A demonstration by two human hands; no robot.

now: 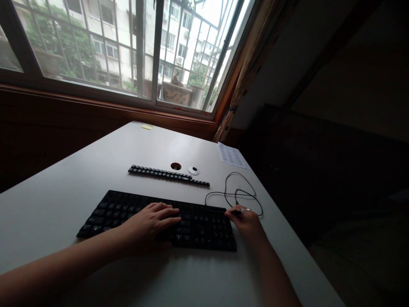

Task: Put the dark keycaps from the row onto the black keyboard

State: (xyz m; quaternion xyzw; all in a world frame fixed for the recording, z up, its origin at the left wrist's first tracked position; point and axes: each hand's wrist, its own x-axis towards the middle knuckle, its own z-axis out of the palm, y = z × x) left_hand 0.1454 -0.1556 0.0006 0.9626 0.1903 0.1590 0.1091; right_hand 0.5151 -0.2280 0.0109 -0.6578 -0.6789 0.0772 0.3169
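Note:
A black keyboard (204, 230) lies on the white table, slightly turned. Its rear strip looks flat and dark, as if without keycaps, though the light is too dim to be sure. My left hand (156, 219) rests palm down over its middle, fingers spread and stretched out. At the keyboard's right rear corner, my right hand (247, 224) is closed in a pinch around a small dark tool with a shiny end (244, 210); its exact kind I cannot make out. Behind the keyboard, black keycaps (159, 172) are lined up in rows.
The white table (79, 175) has a cable hole (175, 166) with a round white cover (193, 170) beside it. A black cable (226, 194) loops at the right. Printed paper (232, 155) and a yellow note (147, 126) lie toward the barred window (96, 47).

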